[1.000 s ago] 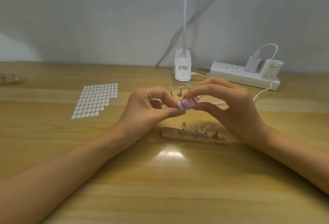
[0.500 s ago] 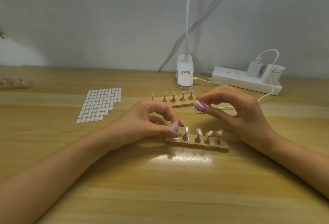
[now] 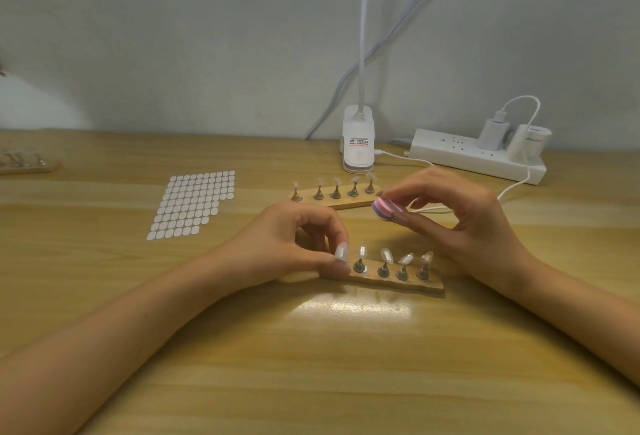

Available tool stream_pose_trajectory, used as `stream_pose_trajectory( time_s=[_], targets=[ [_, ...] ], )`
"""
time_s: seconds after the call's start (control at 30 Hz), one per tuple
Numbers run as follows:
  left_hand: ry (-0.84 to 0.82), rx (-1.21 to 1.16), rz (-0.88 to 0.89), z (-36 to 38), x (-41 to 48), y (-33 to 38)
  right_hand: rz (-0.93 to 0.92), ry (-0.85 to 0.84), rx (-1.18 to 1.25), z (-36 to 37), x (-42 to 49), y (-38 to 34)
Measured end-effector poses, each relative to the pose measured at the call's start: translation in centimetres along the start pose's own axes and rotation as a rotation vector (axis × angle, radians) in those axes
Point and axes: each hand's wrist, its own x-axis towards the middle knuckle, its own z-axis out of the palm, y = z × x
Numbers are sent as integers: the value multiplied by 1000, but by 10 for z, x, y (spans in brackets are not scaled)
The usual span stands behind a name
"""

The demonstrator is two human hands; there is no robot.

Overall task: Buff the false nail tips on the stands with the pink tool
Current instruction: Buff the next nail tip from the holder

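A near wooden stand [image 3: 398,284] carries several clear false nail tips on small metal posts. My left hand [image 3: 294,244] pinches the leftmost nail tip [image 3: 341,250] at the stand's left end, thumb and forefinger closed on it. My right hand [image 3: 460,223] hovers above and behind the stand's right part, holding the pink and purple buffing tool [image 3: 387,209] between thumb and fingers. The tool is clear of the tips. A second wooden stand [image 3: 346,204] with several tips lies farther back, just left of the tool.
A sheet of white adhesive dots [image 3: 194,204] lies at left. Behind are a white lamp clamp base [image 3: 358,144], a power strip [image 3: 474,156] with chargers, and a white cable [image 3: 512,189] near my right hand. Another stand [image 3: 24,161] sits at far left.
Both hands were raised together with the tool against a tip. My left hand has come down to the near stand's left end with the tip; my right hand has drawn the tool back to the right.
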Motion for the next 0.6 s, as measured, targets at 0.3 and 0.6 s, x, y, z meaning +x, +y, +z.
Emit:
stream_pose_trajectory(
  time_s=[0.3,0.6],
  targets=[
    [11,95,-30,1,1,3,2,0,9,1,0,-1],
    [11,211,-17,-4,0,3,10,4,16,1,0,0]
  ],
)
